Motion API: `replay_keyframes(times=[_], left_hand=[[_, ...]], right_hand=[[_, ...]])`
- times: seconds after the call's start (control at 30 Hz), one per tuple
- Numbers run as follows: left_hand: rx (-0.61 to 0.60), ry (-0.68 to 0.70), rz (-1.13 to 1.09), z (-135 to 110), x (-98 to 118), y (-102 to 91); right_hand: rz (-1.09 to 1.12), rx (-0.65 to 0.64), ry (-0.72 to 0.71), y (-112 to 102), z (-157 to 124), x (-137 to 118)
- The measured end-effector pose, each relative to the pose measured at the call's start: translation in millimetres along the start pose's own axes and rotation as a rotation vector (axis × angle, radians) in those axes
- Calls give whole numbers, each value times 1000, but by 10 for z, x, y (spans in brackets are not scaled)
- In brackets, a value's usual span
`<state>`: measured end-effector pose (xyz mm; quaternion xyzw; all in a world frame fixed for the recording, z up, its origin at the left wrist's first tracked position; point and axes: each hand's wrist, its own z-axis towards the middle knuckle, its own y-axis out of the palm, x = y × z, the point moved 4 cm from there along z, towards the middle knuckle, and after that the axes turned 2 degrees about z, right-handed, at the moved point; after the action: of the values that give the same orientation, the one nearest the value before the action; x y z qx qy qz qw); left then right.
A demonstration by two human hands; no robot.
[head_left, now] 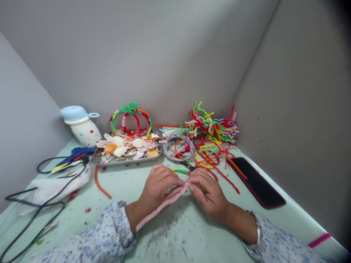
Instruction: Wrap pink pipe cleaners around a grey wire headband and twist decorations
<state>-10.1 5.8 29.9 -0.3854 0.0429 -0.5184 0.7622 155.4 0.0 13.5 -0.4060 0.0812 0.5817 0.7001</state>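
A pale pink pipe cleaner (161, 207) runs from between my fingertips down across my left wrist. My left hand (161, 184) pinches it near its upper end. Close beside it, my right hand (208, 190) is closed, thumb and forefinger gripping the same spot. Behind the hands shows a green and yellow strip of pipe cleaner (181, 171), which leads toward my right fingers; how it joins the pink one is hidden. Past my hands lies a coil of grey wire (179, 147).
At the back, a metal tray (126, 163) holds shells, with pipe-cleaner rings (131, 120) above it. A pile of coloured pipe cleaners (212, 126) lies right of it. A phone (257, 184) is at right; a white bottle (83, 129), plastic bag (61, 186) and black cable (41, 206) are at left.
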Motion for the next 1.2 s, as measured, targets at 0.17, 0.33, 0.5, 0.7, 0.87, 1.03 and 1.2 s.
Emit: replay_keyframes(times=[0.17,0.33,0.5,0.7,0.87,1.03,1.2], left_hand=[[10,-37,-37,-8,0,6],[-4,-77,-100,-10,23,9],[13,-236,-216,-30,2,29],[48,-372,-416,-39,-22,66],[-7,-480,-443,-60,-45,86],[-9,-480,-377,-74,-46,76],[52,-436,-285,-71,-38,62]], right_hand=[[-13,3,-13,-1,1,-5],[-22,18,-17,-8,15,-20],[-28,6,-37,-1,10,-23],[-40,-9,-58,10,-8,-20],[-52,-8,-70,11,-4,-23],[-63,-19,-91,17,-6,-22],[-85,-2,-71,6,-5,-27]])
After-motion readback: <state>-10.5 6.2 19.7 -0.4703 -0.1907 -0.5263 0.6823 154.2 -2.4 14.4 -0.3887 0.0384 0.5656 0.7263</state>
